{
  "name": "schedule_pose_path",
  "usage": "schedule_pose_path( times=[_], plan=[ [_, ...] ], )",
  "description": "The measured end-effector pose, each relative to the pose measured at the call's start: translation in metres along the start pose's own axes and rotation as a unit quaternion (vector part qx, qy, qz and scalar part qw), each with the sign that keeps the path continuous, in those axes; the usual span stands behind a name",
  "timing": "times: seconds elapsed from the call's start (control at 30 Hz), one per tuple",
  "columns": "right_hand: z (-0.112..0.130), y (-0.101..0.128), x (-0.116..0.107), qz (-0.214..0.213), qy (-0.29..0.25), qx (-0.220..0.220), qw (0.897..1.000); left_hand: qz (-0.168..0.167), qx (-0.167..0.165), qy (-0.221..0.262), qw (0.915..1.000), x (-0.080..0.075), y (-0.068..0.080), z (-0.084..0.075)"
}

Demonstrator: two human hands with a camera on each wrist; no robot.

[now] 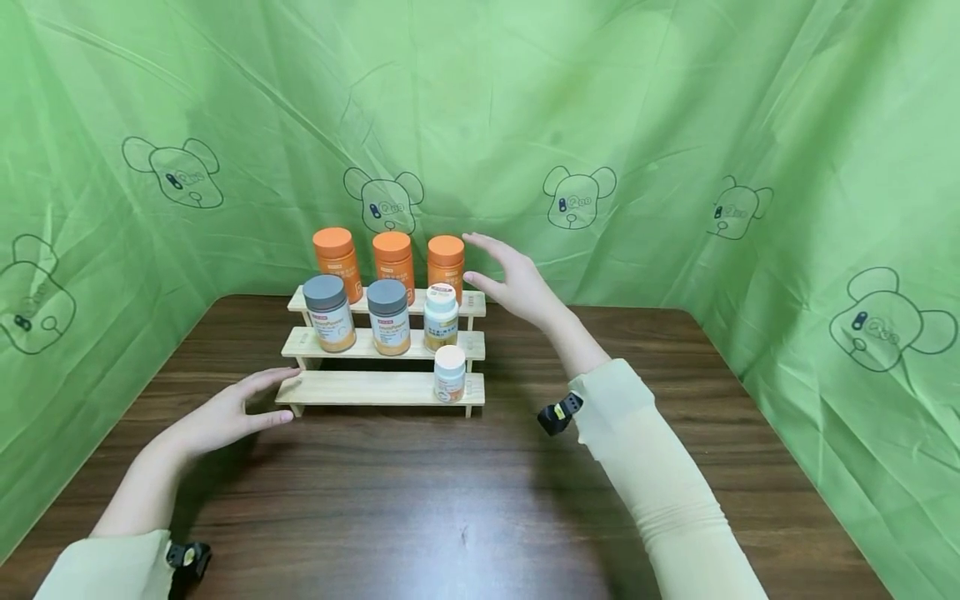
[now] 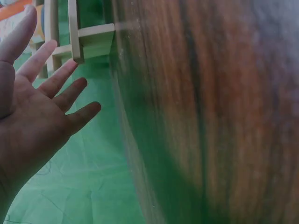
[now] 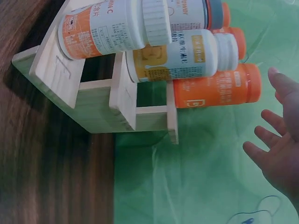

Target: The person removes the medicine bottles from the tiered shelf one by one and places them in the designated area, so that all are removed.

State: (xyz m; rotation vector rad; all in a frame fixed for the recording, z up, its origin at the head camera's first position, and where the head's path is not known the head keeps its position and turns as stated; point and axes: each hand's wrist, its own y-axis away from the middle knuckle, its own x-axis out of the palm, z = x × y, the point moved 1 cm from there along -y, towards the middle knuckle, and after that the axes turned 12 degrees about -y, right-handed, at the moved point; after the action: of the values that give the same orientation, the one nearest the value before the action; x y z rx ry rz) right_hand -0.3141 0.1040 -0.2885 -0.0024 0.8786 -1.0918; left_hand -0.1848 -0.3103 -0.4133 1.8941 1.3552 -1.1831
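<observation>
A three-step wooden rack (image 1: 360, 388) stands on a dark wooden table (image 1: 465, 492). Three orange bottles (image 1: 392, 260) line its top step. Two grey-capped jars (image 1: 328, 312) and a white-capped bottle (image 1: 441, 316) fill the middle step. A small white bottle (image 1: 450, 373) stands on the lowest step at the right. My right hand (image 1: 510, 283) hovers open beside the rightmost orange bottle (image 3: 217, 87), holding nothing. My left hand (image 1: 232, 412) lies flat with straight fingers by the rack's lower left corner (image 2: 91, 42), also holding nothing.
Green cloth with bear drawings (image 1: 570, 197) hangs behind and at both sides of the table. Bare tabletop stretches in front of the rack toward me. Small black cameras (image 1: 558, 414) sit on both wrists.
</observation>
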Motion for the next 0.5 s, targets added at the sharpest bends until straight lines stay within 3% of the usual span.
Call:
schedule_pose_path(
  times=[0.27, 0.5],
  plan=[
    [-0.014, -0.011, 0.014, -0.01, -0.093, 0.054, 0.994, -0.001, 0.005, -0.005, 1.0, 0.001, -0.007, 0.019],
    [-0.018, -0.018, 0.025, -0.031, -0.119, 0.059, 0.991, 0.017, 0.006, 0.0, 0.9998, -0.002, -0.016, 0.028]
  ],
)
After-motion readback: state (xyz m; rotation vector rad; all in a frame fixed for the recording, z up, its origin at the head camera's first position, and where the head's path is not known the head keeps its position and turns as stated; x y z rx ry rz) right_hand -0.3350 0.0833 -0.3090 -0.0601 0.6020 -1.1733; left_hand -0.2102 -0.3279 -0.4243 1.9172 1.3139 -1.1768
